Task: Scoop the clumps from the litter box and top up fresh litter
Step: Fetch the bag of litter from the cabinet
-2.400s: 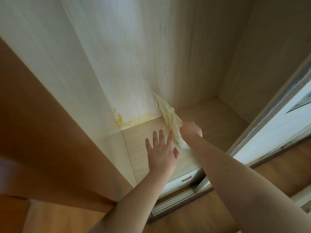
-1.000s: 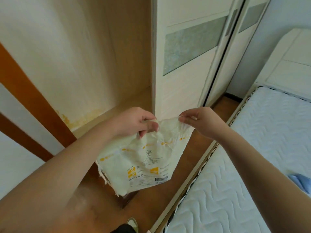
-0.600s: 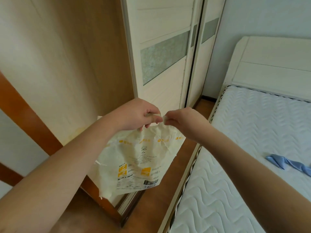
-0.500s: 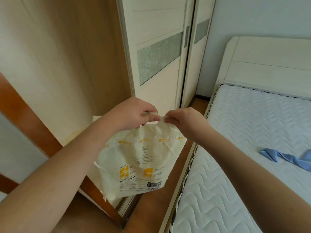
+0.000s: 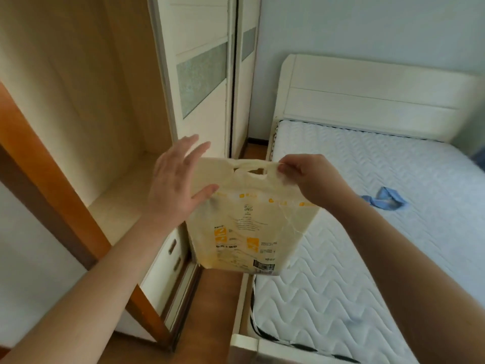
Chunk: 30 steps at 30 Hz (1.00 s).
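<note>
A cream litter bag (image 5: 249, 227) with yellow print and a cut-out handle hangs flat and limp in front of me. My right hand (image 5: 301, 177) pinches its top right corner beside the handle hole. My left hand (image 5: 178, 185) is spread with straight fingers at the bag's left edge, the thumb lying against the front of the bag. No litter box or scoop is in view.
An open wardrobe (image 5: 86, 106) with a bare shelf (image 5: 123, 195) stands at the left, its sliding doors (image 5: 202, 82) behind the bag. A bed with a white quilted mattress (image 5: 367, 232) fills the right, with a blue cloth (image 5: 385, 202) on it. Wooden floor (image 5: 212, 298) runs between them.
My left hand has let go of the bag's top and opened out at its left side. The bag now hangs from my right hand's pinch, spread wider and raised.
</note>
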Available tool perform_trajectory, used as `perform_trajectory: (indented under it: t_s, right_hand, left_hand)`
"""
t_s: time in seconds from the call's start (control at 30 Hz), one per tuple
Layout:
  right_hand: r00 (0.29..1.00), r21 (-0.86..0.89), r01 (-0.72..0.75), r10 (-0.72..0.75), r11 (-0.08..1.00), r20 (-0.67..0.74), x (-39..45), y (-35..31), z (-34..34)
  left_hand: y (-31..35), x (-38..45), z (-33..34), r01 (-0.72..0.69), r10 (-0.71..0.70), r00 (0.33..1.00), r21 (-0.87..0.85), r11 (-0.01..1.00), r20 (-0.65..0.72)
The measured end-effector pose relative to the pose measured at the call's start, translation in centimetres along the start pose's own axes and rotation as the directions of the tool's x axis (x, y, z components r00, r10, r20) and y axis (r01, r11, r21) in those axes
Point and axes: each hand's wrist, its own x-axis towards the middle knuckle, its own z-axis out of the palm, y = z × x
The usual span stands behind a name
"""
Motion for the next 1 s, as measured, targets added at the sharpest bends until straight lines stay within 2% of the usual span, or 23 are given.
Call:
perform_trajectory:
  t_s: [0.07, 0.13, 0.17, 0.23, 0.27, 0.3, 0.4, 0.47, 0.53, 0.63, 0.77, 1.0]
  right_hand:
    - [0.998, 0.008, -0.044, 0.045, 0.999, -0.039, -1.5, 0.5, -1.7]
    - [0.992, 0.03, -0.098, 0.1, 0.995, -0.082, -3.1, 1.0, -3.4]
    - [0.988, 0.052, -0.119, 0.123, 0.992, -0.094, -3.6, 1.1, -4.0]
    - [0.978, 0.058, -0.161, 0.167, 0.985, -0.128, -5.2, 1.4, -5.4]
    - [0.972, 0.047, -0.178, 0.183, 0.983, -0.145, -6.0, 1.6, -6.1]
    - [0.966, 0.039, -0.196, 0.2, 0.98, -0.163, -6.8, 1.9, -6.7]
    - [0.947, 0.023, -0.251, 0.25, 0.968, -0.2, -9.4, 3.1, -8.4]
    - [0.93, 0.009, -0.301, 0.296, 0.954, -0.22, -11.4, 4.3, -9.4]
    - [0.907, -0.011, -0.363, 0.351, 0.932, -0.233, -13.5, 5.6, -10.5]
    - [0.866, -0.05, -0.46, 0.436, 0.886, -0.244, -17.5, 8.0, -12.2]
    - [0.798, -0.049, -0.576, 0.548, 0.816, -0.25, -24.2, 11.4, -14.1]
    - [0.694, 0.028, -0.676, 0.649, 0.736, -0.311, -36.8, 17.5, -19.0]
  left_hand:
    - [1.1, -1.4, 1.0, 0.061, -0.067, 0.994, -0.067, 0.996, -0.09]
    - [2.6, -2.2, 2.1, 0.157, -0.179, 0.983, -0.298, 0.941, -0.048]
    - [3.4, -2.5, 2.5, 0.243, -0.259, 0.966, -0.426, 0.871, 0.02]
    - [5.2, -2.6, 3.2, 0.456, -0.392, 0.886, -0.621, 0.638, 0.249]
    - [6.0, -2.5, 3.4, 0.544, -0.41, 0.835, -0.663, 0.514, 0.367]
    - [6.7, -2.3, 3.8, 0.603, -0.407, 0.794, -0.672, 0.431, 0.451]
    - [9.2, -1.2, 4.6, 0.672, -0.412, 0.728, -0.688, 0.273, 0.547]
    - [11.4, -0.4, 4.9, 0.668, -0.379, 0.727, -0.719, 0.195, 0.573]
    - [13.7, -0.2, 5.5, 0.665, -0.323, 0.734, -0.73, 0.159, 0.598]
    - [17.8, -0.3, 7.0, 0.671, -0.259, 0.74, -0.71, 0.214, 0.621]
    - [24.6, -0.2, 8.3, 0.692, -0.145, 0.719, -0.682, 0.236, 0.68]
    - [37.9, -0.7, 9.5, 0.617, -0.017, 0.758, -0.707, 0.345, 0.652]
